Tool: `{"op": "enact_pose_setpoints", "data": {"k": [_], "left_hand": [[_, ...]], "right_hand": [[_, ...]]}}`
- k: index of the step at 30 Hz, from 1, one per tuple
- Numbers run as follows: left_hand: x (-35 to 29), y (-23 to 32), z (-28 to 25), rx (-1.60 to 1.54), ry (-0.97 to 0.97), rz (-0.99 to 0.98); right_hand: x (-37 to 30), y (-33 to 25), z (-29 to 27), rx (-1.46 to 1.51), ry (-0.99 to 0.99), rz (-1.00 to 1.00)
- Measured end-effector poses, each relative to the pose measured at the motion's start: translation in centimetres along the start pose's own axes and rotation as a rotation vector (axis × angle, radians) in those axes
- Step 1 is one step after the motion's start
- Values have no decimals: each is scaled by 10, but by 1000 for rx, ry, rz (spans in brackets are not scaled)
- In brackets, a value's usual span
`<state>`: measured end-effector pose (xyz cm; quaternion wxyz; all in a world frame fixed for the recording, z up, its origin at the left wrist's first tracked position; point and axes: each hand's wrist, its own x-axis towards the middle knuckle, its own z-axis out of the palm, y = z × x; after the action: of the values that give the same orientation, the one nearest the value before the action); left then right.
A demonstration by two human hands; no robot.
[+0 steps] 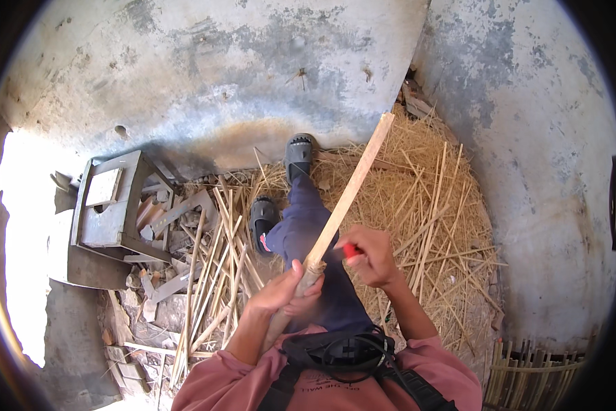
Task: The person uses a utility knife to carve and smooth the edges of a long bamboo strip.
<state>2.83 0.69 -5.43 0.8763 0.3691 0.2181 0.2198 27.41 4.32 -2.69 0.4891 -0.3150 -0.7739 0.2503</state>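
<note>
While the person is sitting with legs stretched over the straw (417, 198), the left hand (280, 291) is clenching its fingers around the lower part of a long bamboo strip (349, 192); the right hand (373, 257) is grasping a red-handled tool (350, 251) against it; the strip is pointing up toward the wall (219, 68); a wooden stool (113, 205) is lying nearby.

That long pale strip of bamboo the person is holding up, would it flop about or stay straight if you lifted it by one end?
Probably straight: the bamboo strip juts up unsupported from the left hand with no visible sag. It looks thin, so likely light. The right hand steadies it, hinting it may wobble.
</note>
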Motion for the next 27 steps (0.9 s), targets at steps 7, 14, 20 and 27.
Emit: {"op": "enact_pose_setpoints", "data": {"k": [7,14,20,27], "left_hand": [[0,10,10,-94,-74,-36],[2,3,8,-162,-68,-17],[1,4,10,-231,-124,-19],[-2,2,9,-210,-105,-77]], "right_hand": [[-2,-9,6,-259,-64,-121],[3,-22,6,-387,-59,-116],[3,-28,9,-362,10,-100],[3,-32,8,-401,41,-87]]}}
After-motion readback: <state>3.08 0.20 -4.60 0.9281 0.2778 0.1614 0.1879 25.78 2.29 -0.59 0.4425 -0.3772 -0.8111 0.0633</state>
